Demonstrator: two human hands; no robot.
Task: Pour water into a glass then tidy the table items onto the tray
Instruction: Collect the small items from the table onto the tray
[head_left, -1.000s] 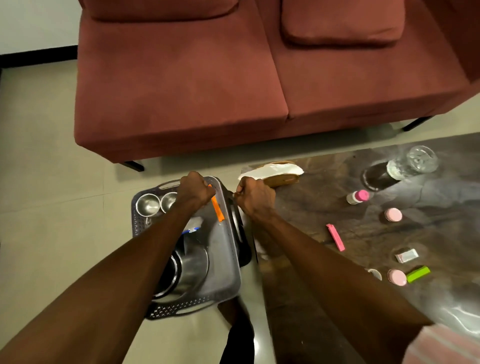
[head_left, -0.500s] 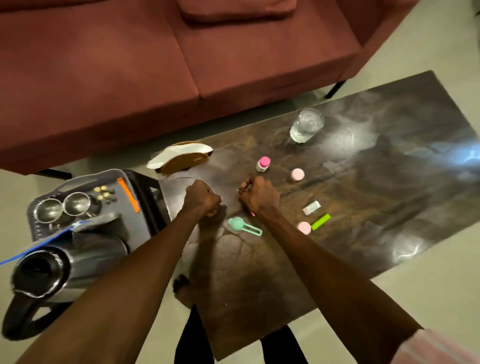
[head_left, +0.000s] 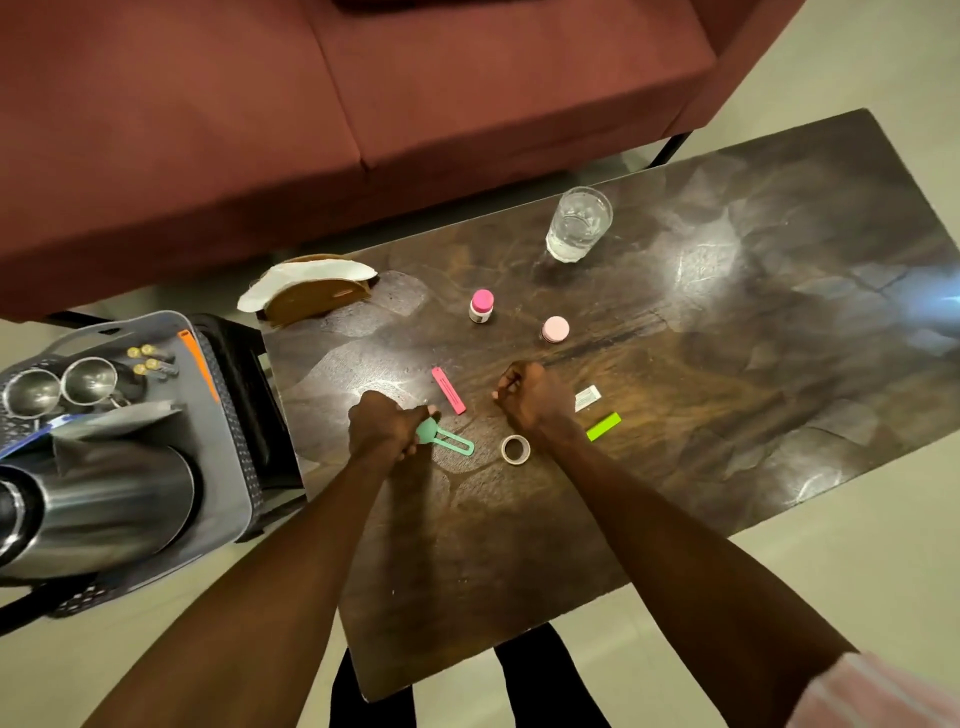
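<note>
Near the frame centre, the left hand (head_left: 383, 428) is pinching the round end of the green scoop (head_left: 442, 437) lying on the dark table (head_left: 727, 364). The right hand (head_left: 530, 397) is hovering beside it, fingers curled (gripping nothing visible). The grey tray (head_left: 228, 467) is sitting at the left edge, the glass (head_left: 578, 224) at upper right.

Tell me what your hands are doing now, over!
Left hand grips the green scoop on the table. Right hand fisted; contents unclear. Glass has water. Tray waits left. Path clear.
</note>
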